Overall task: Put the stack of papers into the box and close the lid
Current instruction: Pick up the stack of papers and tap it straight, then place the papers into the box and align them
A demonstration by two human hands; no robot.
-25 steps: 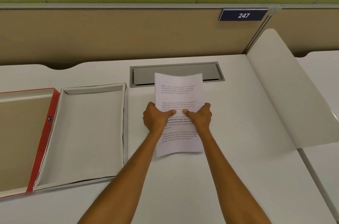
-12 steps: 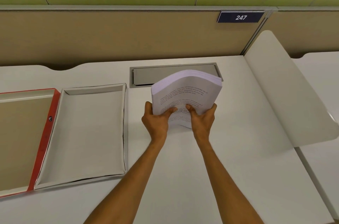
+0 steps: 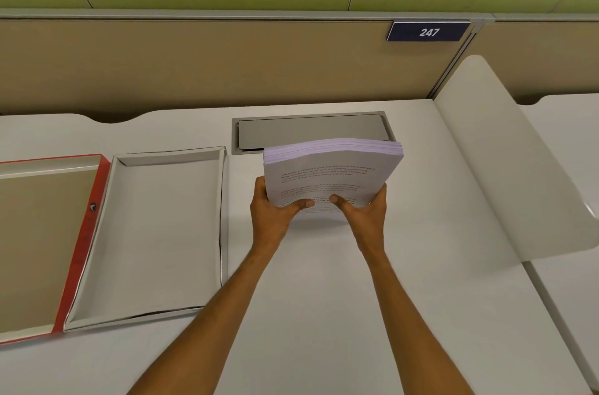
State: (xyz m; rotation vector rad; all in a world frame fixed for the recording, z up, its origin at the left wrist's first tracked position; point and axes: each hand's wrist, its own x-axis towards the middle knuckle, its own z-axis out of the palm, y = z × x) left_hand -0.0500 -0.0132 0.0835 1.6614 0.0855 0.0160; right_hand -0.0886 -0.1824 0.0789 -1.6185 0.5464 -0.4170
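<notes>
A thick stack of printed white papers (image 3: 334, 174) is tilted up off the desk, its far edge raised. My left hand (image 3: 272, 216) grips its lower left edge with the thumb on the top sheet. My right hand (image 3: 363, 216) grips the lower right edge the same way. An open white box (image 3: 223, 216) lies empty on the desk to the left of the stack. Its lid (image 3: 82, 242), red outside and brown inside, lies flat open further left.
The white desk (image 3: 324, 297) holds a grey cable-hatch cover (image 3: 311, 130) just behind the stack. A curved white divider panel (image 3: 512, 168) rises on the right. A tan partition with a "247" sign (image 3: 428, 31) closes the back.
The stack lay flat under both hands a second ago. Both hands have since lifted and tilted it up off the desk, and it now sits slightly higher than half a second ago.
</notes>
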